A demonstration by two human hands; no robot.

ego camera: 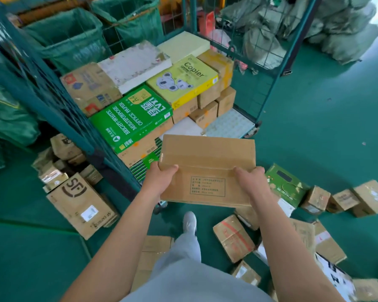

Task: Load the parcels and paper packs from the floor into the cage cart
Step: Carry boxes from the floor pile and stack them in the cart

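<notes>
I hold a flat brown cardboard parcel (207, 168) in the air in front of the open side of the green cage cart (277, 83). My left hand (160, 178) grips its left edge and my right hand (252, 179) grips its right edge, thumbs on top. Inside the cart lie a green paper pack (131, 117), a yellow Copier paper pack (183, 80), a white pack (135, 64), a pale yellow pack (183, 45) and several brown boxes (90, 87). More parcels lie on the green floor, among them a taped brown box (232, 238) and a green carton (286, 186).
An SF carton (81, 203) and small boxes (52, 171) sit on the floor left of the cart. Green sacks (68, 38) stand behind the cart, grey sacks (345, 29) at the back right. My foot (189, 222) is below the held parcel.
</notes>
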